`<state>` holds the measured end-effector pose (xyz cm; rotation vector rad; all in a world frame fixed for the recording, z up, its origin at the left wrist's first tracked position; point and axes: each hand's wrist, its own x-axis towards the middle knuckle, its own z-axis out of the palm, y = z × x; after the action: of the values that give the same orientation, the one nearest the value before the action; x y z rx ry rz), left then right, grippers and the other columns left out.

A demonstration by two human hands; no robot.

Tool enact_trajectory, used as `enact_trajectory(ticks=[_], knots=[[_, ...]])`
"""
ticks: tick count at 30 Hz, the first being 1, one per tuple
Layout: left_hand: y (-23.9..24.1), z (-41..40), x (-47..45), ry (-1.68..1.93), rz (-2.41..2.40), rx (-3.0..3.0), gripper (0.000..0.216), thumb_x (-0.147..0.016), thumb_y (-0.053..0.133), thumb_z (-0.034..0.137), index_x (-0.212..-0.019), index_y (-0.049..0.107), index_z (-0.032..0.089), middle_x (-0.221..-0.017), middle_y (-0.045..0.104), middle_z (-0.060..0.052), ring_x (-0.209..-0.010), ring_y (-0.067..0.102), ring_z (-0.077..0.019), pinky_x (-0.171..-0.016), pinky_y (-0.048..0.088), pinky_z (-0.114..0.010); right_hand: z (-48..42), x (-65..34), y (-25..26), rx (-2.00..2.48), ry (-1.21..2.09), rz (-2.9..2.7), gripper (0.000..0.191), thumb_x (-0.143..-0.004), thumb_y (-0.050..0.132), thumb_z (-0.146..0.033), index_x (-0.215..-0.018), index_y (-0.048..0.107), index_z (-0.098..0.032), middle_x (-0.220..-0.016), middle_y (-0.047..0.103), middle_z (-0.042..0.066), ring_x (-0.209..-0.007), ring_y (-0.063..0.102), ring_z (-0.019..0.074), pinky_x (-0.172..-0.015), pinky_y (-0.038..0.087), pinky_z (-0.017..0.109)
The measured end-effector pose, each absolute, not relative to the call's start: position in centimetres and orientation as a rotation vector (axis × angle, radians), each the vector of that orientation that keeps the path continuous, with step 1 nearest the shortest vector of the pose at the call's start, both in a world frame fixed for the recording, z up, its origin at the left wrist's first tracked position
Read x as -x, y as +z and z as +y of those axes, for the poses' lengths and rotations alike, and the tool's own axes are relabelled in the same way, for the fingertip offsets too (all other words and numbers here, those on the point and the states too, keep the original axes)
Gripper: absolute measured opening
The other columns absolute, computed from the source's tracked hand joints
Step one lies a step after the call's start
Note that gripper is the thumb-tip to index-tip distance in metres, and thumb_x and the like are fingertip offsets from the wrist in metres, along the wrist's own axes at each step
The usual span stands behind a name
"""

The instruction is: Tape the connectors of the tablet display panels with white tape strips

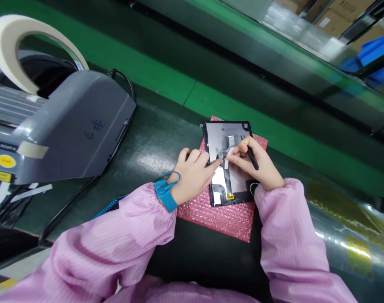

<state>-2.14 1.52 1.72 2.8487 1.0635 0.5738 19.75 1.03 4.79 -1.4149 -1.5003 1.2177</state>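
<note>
Right hand (258, 164) is pinching a white strip (226, 163) between thumb and fingertip while also holding a black slim tool (252, 158), whose tip is partly hiding behind the fingers; it may be tweezers. Left hand (192, 174) is bending its fingers and touching the panel (215, 139) with the index fingertip; whether anything is sitting under its palm I cannot tell. That panel is lying beneath the right hand and just right of the left one, its lower right corner disappearing behind the right sleeve (283, 214).

One panel is resting on one pink bubble-wrap sheet (230, 225), which is showing below both hands. One yellow patch (230, 196) is marking the panel below the fingertips.

One blue wrist strap (166, 195) is circling the left wrist, its coiled cord (108, 206) running leftward. Well left of that hand, a grey machine (81, 122) and a cream tape roll (5, 50) are filling the side, the machine being cut off. Far beyond the right hand, a blurred blue bin (378, 57) is leaving the frame.
</note>
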Motion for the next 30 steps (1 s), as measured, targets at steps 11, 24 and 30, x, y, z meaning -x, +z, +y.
enact_trajectory(ticks=[11, 24, 30], knots=[[1.9, 1.5, 2.1, 0.554, 1.103, -2.821, 0.034, -0.098, 0.048, 0.023, -0.127, 0.067, 0.024, -0.092, 0.063, -0.010, -0.095, 0.054, -0.0293, -0.087, 0.041, -0.049, 1.0, -19.2, 3.8, 1.441, 1.129, -1.617, 0.052, -0.081, 0.075, -0.053, -0.077, 0.031, -0.026, -0.079, 0.065, -0.002, -0.055, 0.044, 0.0110, -0.057, 0.041, 0.030], [1.9, 1.9, 2.4, 0.476, 1.107, -2.806, 0.039, -0.098, 0.048, 0.023, -0.134, 0.062, 0.026, -0.090, 0.062, -0.009, -0.093, 0.053, -0.0287, -0.083, 0.039, -0.046, 0.9, -19.2, 3.4, 1.434, 1.088, -1.653, 0.048, -0.085, 0.073, -0.047, -0.078, 0.030, -0.026, -0.084, 0.066, -0.001, -0.056, 0.042, 0.0115, -0.060, 0.038, 0.031], [1.8, 1.9, 2.4, 0.460, 1.122, -2.802, 0.041, -0.098, 0.046, 0.023, -0.137, 0.059, 0.026, -0.090, 0.063, -0.009, -0.092, 0.052, -0.0275, -0.083, 0.038, -0.045, 0.9, -19.2, 3.4, 1.433, 1.067, -1.659, 0.048, -0.085, 0.073, -0.047, -0.077, 0.031, -0.026, -0.082, 0.066, -0.001, -0.058, 0.044, 0.0123, -0.062, 0.040, 0.031]])
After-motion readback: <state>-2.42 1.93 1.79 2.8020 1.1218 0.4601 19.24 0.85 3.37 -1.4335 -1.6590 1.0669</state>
